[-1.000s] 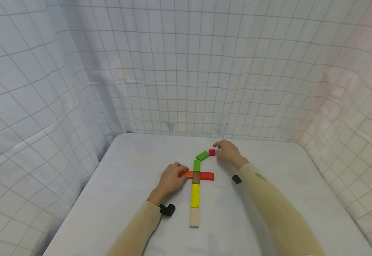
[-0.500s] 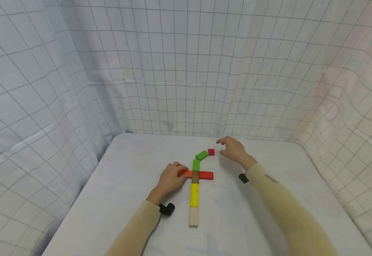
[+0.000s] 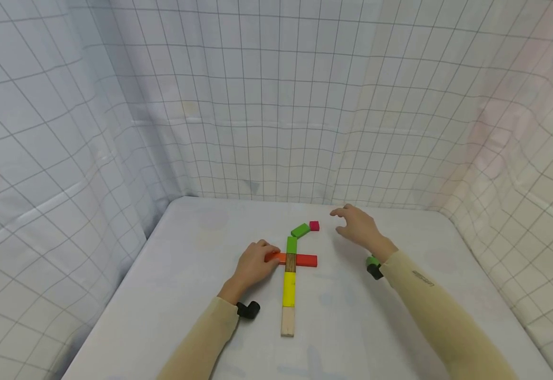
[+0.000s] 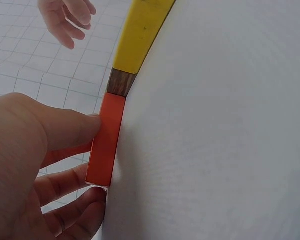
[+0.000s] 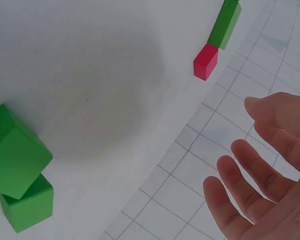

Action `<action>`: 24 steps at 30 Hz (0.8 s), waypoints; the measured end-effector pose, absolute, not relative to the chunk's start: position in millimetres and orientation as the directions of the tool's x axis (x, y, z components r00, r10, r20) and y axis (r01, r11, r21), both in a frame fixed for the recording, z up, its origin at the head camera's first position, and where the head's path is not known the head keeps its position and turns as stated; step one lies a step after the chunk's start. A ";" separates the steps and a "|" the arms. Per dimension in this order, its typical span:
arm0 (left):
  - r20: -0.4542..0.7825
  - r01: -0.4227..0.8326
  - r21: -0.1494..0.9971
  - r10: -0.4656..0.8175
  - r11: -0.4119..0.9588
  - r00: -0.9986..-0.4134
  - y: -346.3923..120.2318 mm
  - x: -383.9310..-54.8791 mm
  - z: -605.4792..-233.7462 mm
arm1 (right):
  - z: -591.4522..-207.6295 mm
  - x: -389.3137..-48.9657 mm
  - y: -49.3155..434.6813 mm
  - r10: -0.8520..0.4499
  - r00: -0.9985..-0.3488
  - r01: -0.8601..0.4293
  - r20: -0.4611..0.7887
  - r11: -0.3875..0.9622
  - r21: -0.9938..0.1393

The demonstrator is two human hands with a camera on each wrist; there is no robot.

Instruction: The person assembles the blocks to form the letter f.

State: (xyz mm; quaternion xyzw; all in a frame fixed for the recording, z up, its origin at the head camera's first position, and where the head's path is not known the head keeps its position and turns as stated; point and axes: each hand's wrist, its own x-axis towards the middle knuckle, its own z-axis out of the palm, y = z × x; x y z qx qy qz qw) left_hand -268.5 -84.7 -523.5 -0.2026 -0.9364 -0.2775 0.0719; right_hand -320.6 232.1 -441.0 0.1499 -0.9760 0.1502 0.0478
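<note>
At the left arm of a cross of flat wooden blocks, my left hand (image 3: 253, 263) holds an orange block (image 4: 106, 140), thumb on one side and fingers curled round the other. The orange block meets a brown block (image 3: 290, 263) at the centre, with a red block (image 3: 307, 260) opposite. Beyond the brown one lies a green block (image 3: 291, 245), then a slanted green block (image 3: 300, 230) and a small pink-red block (image 3: 314, 226). My right hand (image 3: 359, 228) hovers to the right of the pink-red block, fingers loosely spread and holding nothing.
A yellow block (image 3: 289, 289) and a plain wood block (image 3: 288, 321) form the cross's near stem. Green blocks (image 5: 27, 212) lie by my right wrist, partly covered by the wrist camera (image 3: 375, 272) in the head view. Grid-patterned cloth (image 3: 276, 105) surrounds the white table (image 3: 186, 237).
My right hand has drawn away to the right from the pink-red block, and green blocks now show beside that wrist. The left hand stays on the orange block.
</note>
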 end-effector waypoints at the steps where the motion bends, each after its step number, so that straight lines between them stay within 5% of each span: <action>1: 0.248 0.419 0.490 0.339 0.764 -0.908 -84.6 -268.5 -523.7 | -441.4 -318.7 234.4 -0.277 -0.951 -0.306 0.140 0.911 -0.277; 24: 0.242 0.416 0.475 0.339 0.776 -0.909 -84.6 -270.8 -527.0 | -450.8 -273.6 296.5 -0.298 -0.938 -0.337 0.175 0.901 -0.273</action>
